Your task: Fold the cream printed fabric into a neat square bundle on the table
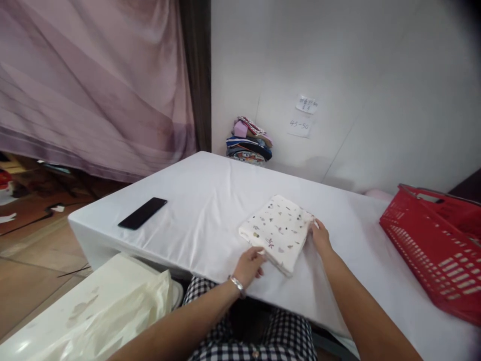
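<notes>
A folded printed cloth (277,233), cream with small scattered motifs, is lying on the white-covered worktop (203,200), just in front of the person and a little right of centre. It is being touched at two sides. The left hand (248,265), with a bracelet at the wrist, is resting at the near-left corner, its fingers curled lightly against the edge; whether the fabric is actually being pinched cannot be told. The right hand (320,236) is being laid against the right edge, fingers loosely extended and flat, with nothing gripped.

The cloth is already lying in a compact, roughly square packet with its layers stacked evenly, so the folding is judged to be essentially done; what seems to be left is only squaring the edges and putting the packet somewhere.

A stack of folded garments (248,141) is sitting at the far edge against the wall, well apart from the hands. A red plastic basket (436,245) is standing at the right, and a black phone (142,213) is lying near the left edge. A pale plastic bag (108,306) is lying below the worktop at the left.
</notes>
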Demonstrator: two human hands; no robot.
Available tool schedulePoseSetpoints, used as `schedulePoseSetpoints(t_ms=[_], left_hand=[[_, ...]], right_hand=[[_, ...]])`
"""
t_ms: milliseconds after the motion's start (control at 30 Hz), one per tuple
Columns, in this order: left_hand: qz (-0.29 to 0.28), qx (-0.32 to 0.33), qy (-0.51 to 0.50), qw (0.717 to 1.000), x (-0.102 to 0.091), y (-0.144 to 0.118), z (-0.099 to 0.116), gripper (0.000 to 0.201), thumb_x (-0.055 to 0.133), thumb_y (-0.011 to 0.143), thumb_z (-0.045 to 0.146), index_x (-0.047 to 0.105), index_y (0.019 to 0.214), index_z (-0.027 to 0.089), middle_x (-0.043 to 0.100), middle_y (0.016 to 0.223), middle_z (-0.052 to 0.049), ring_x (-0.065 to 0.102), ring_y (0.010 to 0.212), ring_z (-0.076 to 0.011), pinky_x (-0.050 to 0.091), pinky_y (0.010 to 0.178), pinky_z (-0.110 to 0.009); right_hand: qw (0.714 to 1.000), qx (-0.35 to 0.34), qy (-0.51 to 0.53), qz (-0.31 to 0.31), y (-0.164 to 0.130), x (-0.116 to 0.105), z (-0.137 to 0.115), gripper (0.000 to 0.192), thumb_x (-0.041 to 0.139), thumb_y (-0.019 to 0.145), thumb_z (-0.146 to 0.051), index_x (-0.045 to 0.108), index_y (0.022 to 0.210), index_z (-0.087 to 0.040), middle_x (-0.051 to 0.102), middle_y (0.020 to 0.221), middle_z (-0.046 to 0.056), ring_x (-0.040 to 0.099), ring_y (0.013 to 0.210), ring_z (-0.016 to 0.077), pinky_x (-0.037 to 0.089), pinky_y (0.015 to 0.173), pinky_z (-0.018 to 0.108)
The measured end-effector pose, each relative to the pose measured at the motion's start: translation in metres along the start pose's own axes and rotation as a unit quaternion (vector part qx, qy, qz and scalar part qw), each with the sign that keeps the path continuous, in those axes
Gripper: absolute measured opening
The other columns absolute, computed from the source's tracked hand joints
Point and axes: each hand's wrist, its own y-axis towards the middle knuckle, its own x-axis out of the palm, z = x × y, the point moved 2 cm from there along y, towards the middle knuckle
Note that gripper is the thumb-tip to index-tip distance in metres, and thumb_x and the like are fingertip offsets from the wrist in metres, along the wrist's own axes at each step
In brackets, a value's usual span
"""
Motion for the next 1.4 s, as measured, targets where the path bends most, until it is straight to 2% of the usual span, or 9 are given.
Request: schedulePoseSetpoints(t_ms=[100,200,367,600,767,967,1100,1267,1400], left_hand=[[0.119,0.138,0.143,0.973,-0.045,0.028,0.030,0.022,0.050,0.079,0.027,0.062,0.095,0.019,0.065,0.083,-0.003,0.060,0.063,-0.0120,0.050,0.060,-0.025],[0.205,0.216,0.254,0.920,-0.066,0.062,0.053,0.025,0.048,0.081,0.028,0.062,0.100,0.021,0.064,0.102,-0.004,0.060,0.088,-0.0166,0.048,0.081,-0.030],[0.140,0.098,0.377,0.910,-0.059,0.093,0.058,0.038,0.049,0.081,0.036,0.057,0.113,0.017,0.059,0.117,-0.009,0.058,0.101,-0.0207,0.042,0.090,-0.031],[0.166,0.058,0.356,0.918,-0.060,0.067,0.046,0.033,0.051,0.081,0.036,0.058,0.109,0.021,0.066,0.104,-0.006,0.060,0.096,-0.0204,0.044,0.083,-0.029],[0.175,0.044,0.263,0.948,-0.023,0.026,0.025,0.028,0.054,0.080,0.032,0.059,0.104,0.019,0.067,0.095,-0.005,0.062,0.089,-0.0175,0.046,0.080,-0.028],[-0.060,0.043,0.115,0.991,0.038,0.001,0.001,0.029,0.057,0.076,0.032,0.061,0.100,0.019,0.066,0.084,-0.004,0.062,0.064,-0.0144,0.048,0.051,-0.024],[0.068,0.122,0.195,0.971,-0.004,0.030,0.015,0.019,0.053,0.078,0.028,0.065,0.088,0.019,0.066,0.085,-0.004,0.062,0.074,-0.0162,0.052,0.070,-0.030],[0.213,0.257,0.309,0.891,-0.055,0.088,0.053,0.029,0.053,0.079,0.024,0.061,0.106,0.018,0.055,0.123,-0.008,0.047,0.118,-0.0210,0.037,0.102,-0.034],[0.183,0.128,0.349,0.910,-0.066,0.124,0.069,0.039,0.052,0.082,0.032,0.055,0.118,0.018,0.055,0.124,-0.008,0.050,0.114,-0.0206,0.039,0.097,-0.030]], right_hand=[[0.982,0.143,0.125,0.021,-0.040,0.001,-0.003,0.060,0.034,0.087,-0.044,0.029,0.138,-0.014,0.058,0.118,0.015,0.059,0.103,0.0265,0.052,0.078,0.039],[0.973,0.118,0.192,-0.037,-0.080,0.008,-0.017,0.059,0.035,0.089,-0.042,0.019,0.142,-0.022,0.060,0.117,0.010,0.062,0.100,0.0232,0.054,0.077,0.040],[0.961,0.138,0.234,-0.038,-0.107,0.013,-0.042,0.065,0.049,0.082,-0.034,0.025,0.141,-0.021,0.054,0.127,0.012,0.059,0.105,0.0259,0.053,0.079,0.041],[0.946,0.112,0.276,-0.128,-0.052,0.018,-0.057,0.061,0.051,0.063,-0.018,0.051,0.124,-0.019,0.062,0.117,0.006,0.060,0.101,0.0252,0.050,0.083,0.039],[0.948,0.095,0.217,-0.211,0.007,0.022,-0.043,0.058,0.051,0.059,-0.018,0.058,0.116,-0.015,0.069,0.098,0.005,0.064,0.087,0.0253,0.051,0.077,0.039],[0.994,0.066,-0.044,-0.069,0.038,-0.011,-0.025,0.035,0.057,0.064,-0.020,0.068,0.096,-0.016,0.068,0.100,0.011,0.057,0.102,0.0300,0.040,0.092,0.047],[0.987,-0.074,-0.130,-0.055,-0.016,-0.025,-0.039,0.036,0.046,0.077,-0.024,0.064,0.109,-0.020,0.062,0.115,0.007,0.053,0.111,0.0238,0.037,0.100,0.043],[0.961,-0.175,-0.167,-0.134,-0.123,-0.004,-0.066,0.037,0.041,0.088,-0.033,0.057,0.119,-0.021,0.054,0.127,0.007,0.045,0.121,0.0240,0.033,0.103,0.047],[0.944,-0.221,-0.220,-0.112,-0.165,0.013,-0.080,0.046,0.042,0.089,-0.033,0.042,0.133,-0.019,0.041,0.139,0.008,0.032,0.131,0.0253,0.026,0.106,0.050]])
